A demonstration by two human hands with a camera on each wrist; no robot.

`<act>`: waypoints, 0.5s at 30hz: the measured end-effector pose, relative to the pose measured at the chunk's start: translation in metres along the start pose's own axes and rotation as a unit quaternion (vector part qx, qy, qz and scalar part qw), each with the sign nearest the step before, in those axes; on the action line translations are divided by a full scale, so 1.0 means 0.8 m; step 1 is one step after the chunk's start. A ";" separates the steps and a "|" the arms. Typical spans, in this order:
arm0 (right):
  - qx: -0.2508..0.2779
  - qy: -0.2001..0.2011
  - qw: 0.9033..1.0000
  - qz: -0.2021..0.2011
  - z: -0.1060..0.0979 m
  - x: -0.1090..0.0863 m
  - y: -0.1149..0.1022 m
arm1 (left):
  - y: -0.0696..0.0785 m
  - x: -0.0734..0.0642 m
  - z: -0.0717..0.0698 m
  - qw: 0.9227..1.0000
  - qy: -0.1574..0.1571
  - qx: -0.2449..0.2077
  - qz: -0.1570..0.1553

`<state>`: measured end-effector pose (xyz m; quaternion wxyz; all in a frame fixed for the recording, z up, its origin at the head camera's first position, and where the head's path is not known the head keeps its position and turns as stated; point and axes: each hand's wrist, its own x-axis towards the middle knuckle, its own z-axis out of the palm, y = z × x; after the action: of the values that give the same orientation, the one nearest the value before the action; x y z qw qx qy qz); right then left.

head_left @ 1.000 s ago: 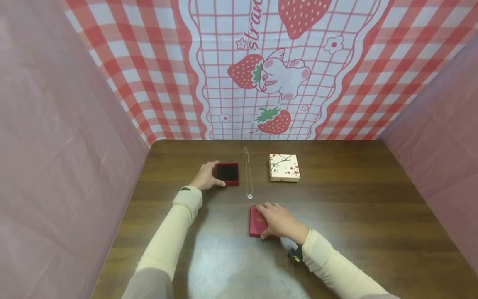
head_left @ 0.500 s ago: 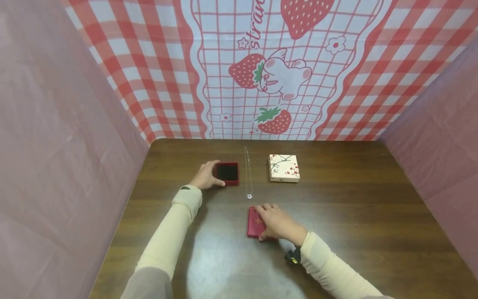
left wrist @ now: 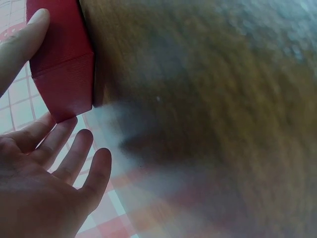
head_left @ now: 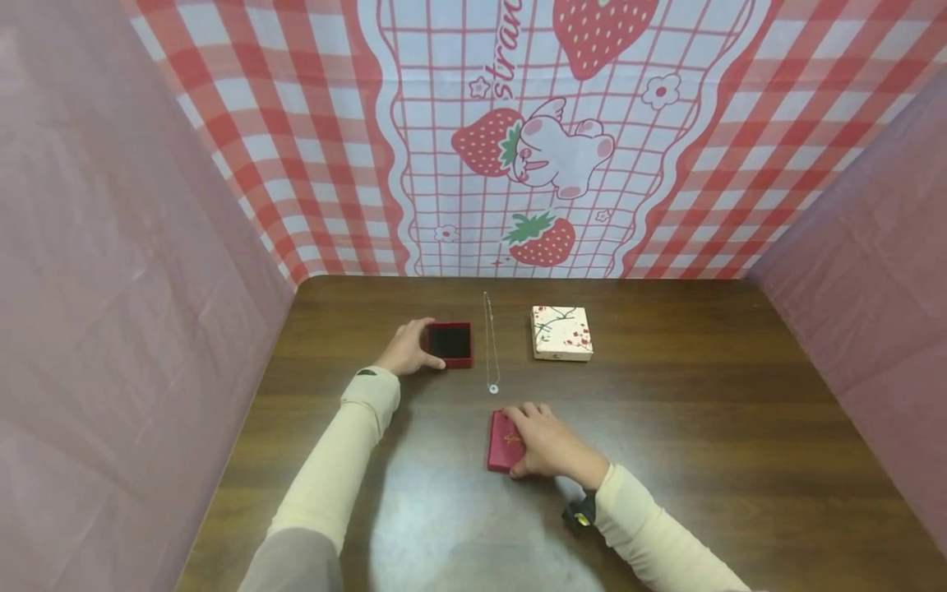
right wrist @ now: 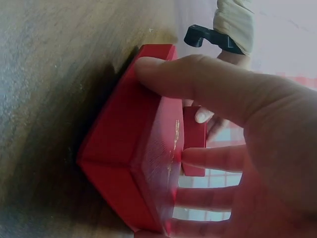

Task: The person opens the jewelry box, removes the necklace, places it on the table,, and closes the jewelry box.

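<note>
My left hand (head_left: 405, 349) holds the side of a small open red jewelry box (head_left: 460, 363) lined in black, thumb on the near side and fingers at the far side. In the left wrist view, the thumb lies along the box's red wall (left wrist: 64, 79). Nearer to me, my right hand (head_left: 555, 444) grips a red box lid (head_left: 501, 444) with gold lettering on top. The right wrist view shows the thumb pressed on one side of the lid (right wrist: 111, 129), fingers at the opposite side. Between the two lies a silver necklace (head_left: 493, 389), stretched lengthwise, its round pendant toward me.
A cream box (head_left: 562, 331) with a red floral print sits right of the necklace, toward the back of the wooden table (head_left: 703, 427). Behind the table hangs a strawberry-print cloth (head_left: 547, 238), and pink cloth walls (head_left: 148, 329) stand at both sides.
My right hand has slid a little to the left and slightly nearer with the red lid. The left hand, the open box and the necklace stay in place.
</note>
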<state>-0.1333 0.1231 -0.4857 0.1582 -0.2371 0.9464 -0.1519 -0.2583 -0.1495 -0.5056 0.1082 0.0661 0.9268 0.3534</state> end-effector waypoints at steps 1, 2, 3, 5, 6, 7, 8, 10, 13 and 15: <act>0.002 0.001 1.000 0.000 0.000 0.000 0.000 | -0.001 0.000 0.000 1.000 0.000 -0.001 -0.001; 0.004 0.003 1.000 -0.001 0.000 0.000 0.000 | -0.001 0.000 0.000 1.000 0.001 -0.001 0.000; 0.006 0.005 1.000 -0.003 0.001 0.001 0.000 | -0.002 0.000 -0.001 1.000 0.001 -0.001 0.000; 0.011 0.005 1.000 -0.004 0.000 0.000 0.000 | -0.002 -0.001 -0.001 1.000 0.000 -0.002 -0.002; 0.015 0.004 1.000 -0.005 0.000 0.000 0.000 | -0.003 -0.001 -0.001 1.000 -0.001 -0.002 -0.003; 0.018 0.004 1.000 -0.006 -0.001 0.000 -0.001 | -0.003 -0.002 -0.001 1.000 -0.001 -0.002 -0.004; 0.022 0.003 1.000 -0.006 -0.001 -0.001 -0.001 | -0.003 -0.002 -0.001 1.000 -0.001 -0.001 -0.005; 0.028 0.003 1.000 -0.006 -0.002 -0.001 -0.001 | -0.003 -0.003 -0.002 1.000 0.000 0.001 -0.007; 0.035 0.011 0.999 -0.004 -0.003 -0.001 0.001 | -0.002 -0.002 -0.001 1.000 0.000 0.002 -0.006; 0.037 0.016 0.999 -0.002 -0.004 0.000 0.002 | 0.000 -0.002 -0.001 1.000 0.000 0.002 -0.003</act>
<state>-0.1352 0.1251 -0.4832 0.1512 -0.2307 0.9419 -0.1915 -0.2569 -0.1505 -0.5052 0.1093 0.0634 0.9276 0.3514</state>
